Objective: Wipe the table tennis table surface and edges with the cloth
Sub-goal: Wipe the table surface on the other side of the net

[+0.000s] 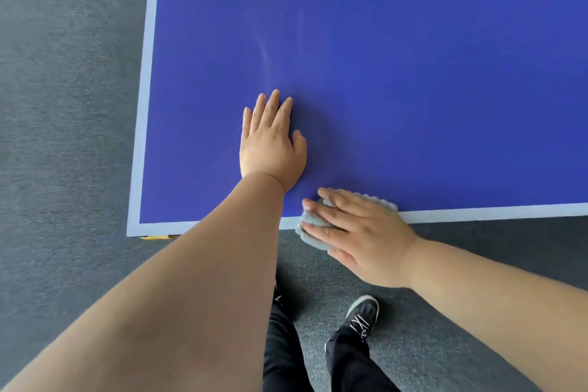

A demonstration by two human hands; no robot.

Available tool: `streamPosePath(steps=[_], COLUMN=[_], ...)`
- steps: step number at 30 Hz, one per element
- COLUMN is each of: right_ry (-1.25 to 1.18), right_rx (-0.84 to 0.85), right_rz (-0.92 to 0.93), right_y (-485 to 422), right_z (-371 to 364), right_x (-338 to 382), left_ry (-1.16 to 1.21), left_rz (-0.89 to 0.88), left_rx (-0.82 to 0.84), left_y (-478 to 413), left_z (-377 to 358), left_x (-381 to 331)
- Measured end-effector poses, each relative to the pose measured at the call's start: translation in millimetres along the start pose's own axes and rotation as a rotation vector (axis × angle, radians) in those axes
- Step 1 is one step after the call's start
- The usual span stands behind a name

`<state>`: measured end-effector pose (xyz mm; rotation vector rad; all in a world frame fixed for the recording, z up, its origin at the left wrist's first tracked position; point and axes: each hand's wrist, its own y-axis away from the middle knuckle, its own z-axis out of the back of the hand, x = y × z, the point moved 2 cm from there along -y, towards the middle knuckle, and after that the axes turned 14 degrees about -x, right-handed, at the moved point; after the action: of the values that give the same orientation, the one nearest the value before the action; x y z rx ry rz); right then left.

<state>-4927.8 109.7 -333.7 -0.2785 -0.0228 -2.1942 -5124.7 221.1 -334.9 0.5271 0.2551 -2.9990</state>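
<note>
Flat-fingered, right hand covers most of the cloth, seemingly overhanging the table edge; left hand rests flat.

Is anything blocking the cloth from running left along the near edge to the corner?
Yes. The left forearm crosses the near edge just left of the cloth, with the left hand flat on the table. To the right, nothing visible stands on the edge.
</note>
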Motion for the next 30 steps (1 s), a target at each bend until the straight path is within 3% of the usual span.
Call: streamPosePath(steps=[2, 3, 6, 8, 9, 11, 13, 15, 17, 22, 24, 26, 30], right_ry=[0.028, 0.044, 0.064, 0.107, 0.127, 0.089, -0.019, -0.075, -0.058, 0.056, 0.069, 0.077, -0.103], right_rx=[0.065, 0.070, -0.020, -0.071, -0.105, -0.131, -0.068, -0.024, -0.035, -0.157, -0.171, -0.189, -0.033], right_rz=[0.020, -0.055, -0.525, -0.670, -0.633, -0.371, -0.094, 0.067, 0.002, -0.614, -0.668, -0.526, -0.013], right_y=[-7.9, -19.3, -64.0, -85.8, -90.6, -85.0, -63.1, -48.5, -56.6, -114.1, -135.3, -138.0, -82.2], right_z=[7.9, 11.1, 17.5, 10.0, 2.8, -9.0, -16.0, -14.7, -8.8, 15.9, 16.8, 7.9, -11.3], right_x=[-20.4, -35.2, -79.7, -75.7, -62.0, -16.3, 31.0, 42.0, 11.2, -114.4, -119.5, -87.2, 9.5], left_ry=[-0.057, -0.099, -0.189, -0.207, -0.209, -0.191, -0.175, -0.171, -0.175, -0.193, -0.197, -0.196, -0.194], left_rz=[0.051, 0.077, 0.181, 0.195, 0.184, 0.181, 0.187, 0.189, 0.187, 0.181, 0.180, 0.181, 0.181], left_rx=[-0.033, -0.036, -0.003, 0.007, -0.001, -0.017, -0.028, -0.025, -0.019, -0.016, -0.018, -0.016, -0.016], left_y=[17.5, 26.2, 39.8, 40.9, 39.7, 38.7, 38.5, 38.3, 37.3, 36.7, 36.6, 36.6, 36.3], left_z=[13.8, 20.4, 29.4, 26.6, 23.7, 22.2, 24.9, 26.5, 25.7, 24.8, 24.1, 23.7, 25.1], left_x=[25.7, 42.8, 84.3, 93.9, 94.4, 93.8, 93.7, 93.1, 93.4, 94.5, 94.2, 95.4, 94.3])
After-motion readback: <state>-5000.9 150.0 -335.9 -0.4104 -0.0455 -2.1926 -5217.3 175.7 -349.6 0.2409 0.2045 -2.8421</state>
